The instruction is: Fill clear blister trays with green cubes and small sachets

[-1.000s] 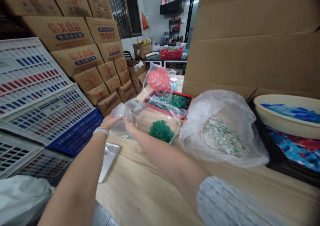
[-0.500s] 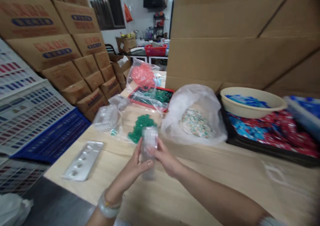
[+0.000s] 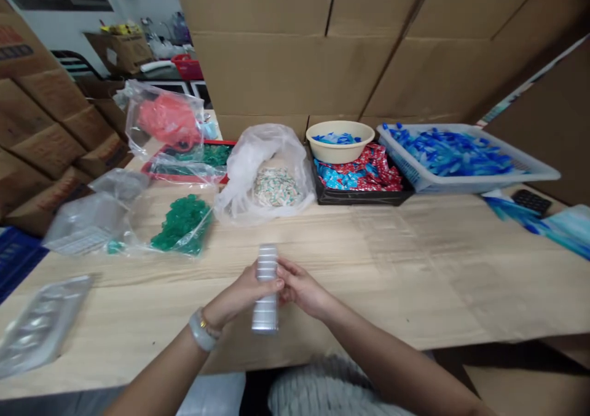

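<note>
A narrow, clear plastic piece with crosswise ribs (image 3: 265, 319) stands between my hands, above the near middle of the wooden table. Its exact kind is unclear; it may be a tray or a stack of trays seen from the side. My left hand (image 3: 244, 292) grips its left side, thumb across the front. From the right, my right hand (image 3: 302, 287) holds it with curled fingers, partly hidden behind it. On the left of the table lies a clear plastic tray with a row of round wells (image 3: 41, 324).
Beyond my hands are green pieces (image 3: 182, 222) on clear film, a white bag of small pale pieces (image 3: 276, 185) and a cream basin (image 3: 341, 152). A black tray (image 3: 364, 198) holds red and blue packets. To its right stands a white basket (image 3: 465, 185) of blue packets.
My view has swung right, bringing the blue-packet basket fully into sight. Both hands still hold the ribbed plastic piece, which now shows a narrower side.
</note>
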`<action>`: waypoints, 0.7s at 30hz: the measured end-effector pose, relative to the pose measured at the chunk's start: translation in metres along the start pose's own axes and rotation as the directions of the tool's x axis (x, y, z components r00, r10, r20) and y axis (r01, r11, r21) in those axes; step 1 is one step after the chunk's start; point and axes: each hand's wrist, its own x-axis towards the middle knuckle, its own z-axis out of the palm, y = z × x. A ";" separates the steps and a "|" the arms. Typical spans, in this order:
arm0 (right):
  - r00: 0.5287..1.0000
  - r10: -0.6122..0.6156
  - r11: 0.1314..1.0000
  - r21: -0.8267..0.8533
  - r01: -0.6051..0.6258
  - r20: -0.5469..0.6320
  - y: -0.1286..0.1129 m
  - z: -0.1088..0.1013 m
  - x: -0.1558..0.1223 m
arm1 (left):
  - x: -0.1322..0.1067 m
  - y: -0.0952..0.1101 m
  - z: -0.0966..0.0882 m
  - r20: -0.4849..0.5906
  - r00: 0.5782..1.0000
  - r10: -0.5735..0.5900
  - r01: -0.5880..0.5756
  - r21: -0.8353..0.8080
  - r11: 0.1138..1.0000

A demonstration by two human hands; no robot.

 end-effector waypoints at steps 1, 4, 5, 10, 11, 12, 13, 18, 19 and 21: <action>1.000 0.007 1.000 -0.017 -0.007 -0.006 -0.002 -0.002 -0.002 | 0.000 0.002 0.003 -0.030 1.000 -0.006 0.007 0.035 0.999; 0.988 -0.050 0.980 -0.196 0.021 -0.148 -0.012 -0.006 -0.008 | 0.007 0.001 0.012 -0.146 0.989 0.009 0.020 0.196 0.980; 0.982 -0.076 0.962 -0.273 0.027 -0.173 -0.017 -0.008 -0.010 | 0.011 0.000 0.016 -0.163 0.986 0.030 0.014 0.265 0.964; 0.983 -0.166 0.940 -0.312 0.135 -0.073 -0.033 -0.031 -0.042 | 0.037 0.006 0.048 -0.044 0.991 0.123 -0.089 0.465 0.881; 0.965 -0.233 0.943 -0.272 0.194 -0.119 -0.033 -0.041 -0.058 | 0.041 0.010 0.055 -0.038 0.993 0.115 -0.084 0.468 0.880; 0.932 -0.302 0.939 -0.234 0.254 -0.200 -0.031 -0.054 -0.078 | 0.045 0.016 0.060 -0.055 0.994 0.094 -0.058 0.462 0.885; 0.888 -0.350 0.933 -0.196 0.302 -0.297 -0.027 -0.070 -0.101 | 0.049 0.021 0.065 -0.082 0.995 0.058 -0.015 0.444 0.896; 0.641 -0.300 0.862 0.088 0.500 -0.706 0.011 -0.151 -0.211 | 0.075 0.034 0.081 -0.088 0.980 -0.179 0.196 0.254 0.947; 0.620 -0.270 0.844 0.129 0.520 -0.736 0.017 -0.165 -0.222 | 0.081 0.033 0.085 -0.017 0.979 -0.202 0.201 0.208 0.957; 0.570 -0.201 0.828 0.173 0.534 -0.797 0.023 -0.188 -0.228 | 0.090 0.028 0.095 0.114 0.968 -0.223 0.207 0.132 0.969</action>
